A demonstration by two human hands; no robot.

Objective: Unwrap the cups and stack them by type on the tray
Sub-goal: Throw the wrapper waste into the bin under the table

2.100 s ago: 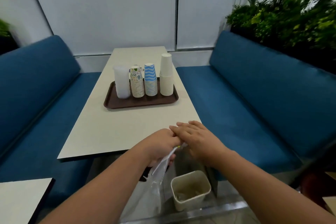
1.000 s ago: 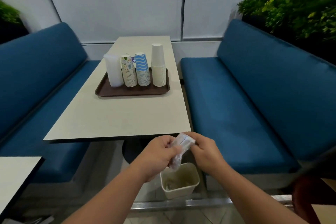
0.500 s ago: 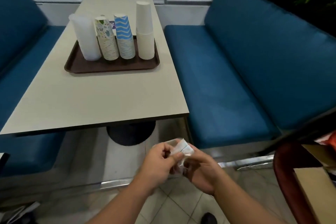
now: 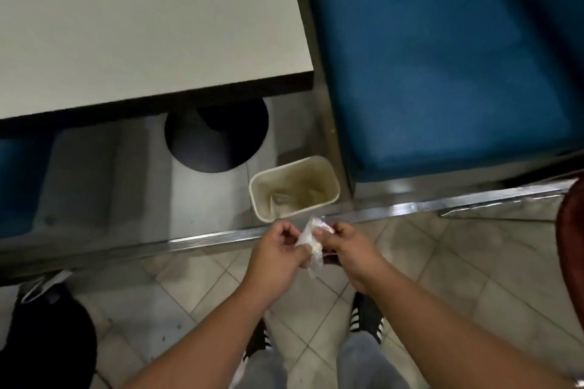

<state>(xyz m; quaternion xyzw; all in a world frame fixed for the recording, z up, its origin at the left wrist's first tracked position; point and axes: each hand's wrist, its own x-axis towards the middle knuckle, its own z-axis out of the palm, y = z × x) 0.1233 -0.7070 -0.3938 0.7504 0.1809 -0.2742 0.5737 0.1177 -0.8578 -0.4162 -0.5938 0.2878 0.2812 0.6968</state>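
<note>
**Both grips pinch a crumpled wrapper just short of the bin**

Both grips are clenched on one thing: a crumpled wad of clear plastic wrapper (image 4: 311, 238), held between the left hand (image 4: 278, 257) and the right hand (image 4: 349, 249) at mid-frame. The left hand's fingers curl inward with the knuckles up, pinching the wad's left side; the right hand mirrors it, thumb and fingertips closed on the upper right edge, while a loose tail of film hangs down between the two palms. Both bare forearms reach in from the bottom corners and converge at the wrists, roughly level with each other.

Below the arms, grey trouser legs and black shoes with white stripes (image 4: 366, 316) stand on a pale tiled floor (image 4: 442, 268). A dark bag or object (image 4: 47, 335) sits at lower left, too blurred to identify.

Just beyond the hands runs a metal floor strip (image 4: 410, 207), and right behind it stands a cream wastebasket (image 4: 295, 188), open, with some clear scraps inside. The wrapper is near its front rim, not over the opening.

Farther off, the counter (image 4: 142, 25) on its black pedestal base (image 4: 216, 136) fills the upper left, and a blue bench seat (image 4: 442, 57) the upper right. No writing or label is legible anywhere.
</note>
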